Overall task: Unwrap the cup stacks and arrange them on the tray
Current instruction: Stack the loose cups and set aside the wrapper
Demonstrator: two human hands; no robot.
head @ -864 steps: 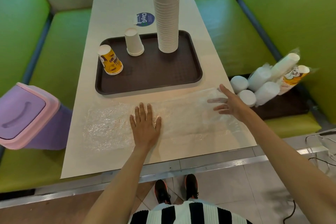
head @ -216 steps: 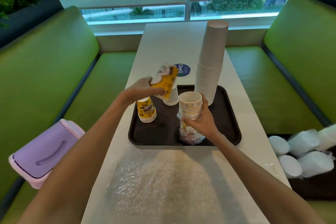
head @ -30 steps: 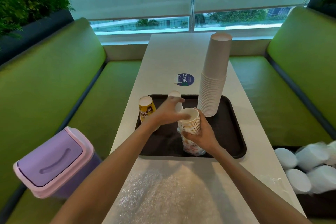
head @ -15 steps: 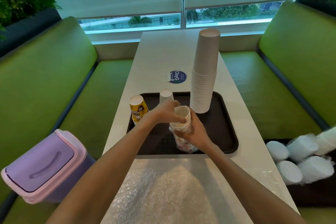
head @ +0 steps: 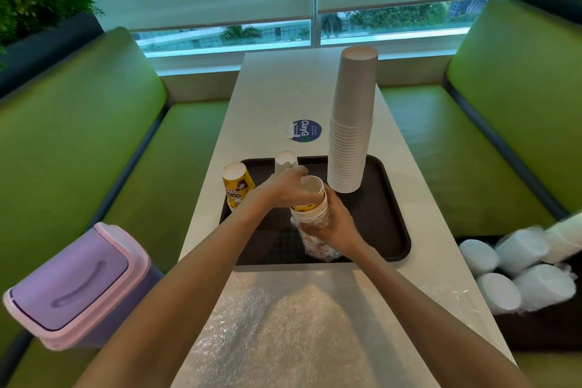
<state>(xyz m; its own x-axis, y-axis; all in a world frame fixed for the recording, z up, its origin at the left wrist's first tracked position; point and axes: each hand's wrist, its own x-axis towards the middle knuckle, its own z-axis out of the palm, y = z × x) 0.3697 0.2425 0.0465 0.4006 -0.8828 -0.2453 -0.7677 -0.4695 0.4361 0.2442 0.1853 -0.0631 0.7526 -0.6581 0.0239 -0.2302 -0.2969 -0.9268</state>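
Over the tray (head: 389,224), my right grip (head: 339,228) clasped the cup stack (head: 312,213), bracing it; left grip (head: 283,190) pinched the top cup (head: 311,187).

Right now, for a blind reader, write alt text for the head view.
The left hand and right hand hold a short stack of printed paper cups, its base in clear wrap, over a dark brown tray bearing a tall white cup stack.
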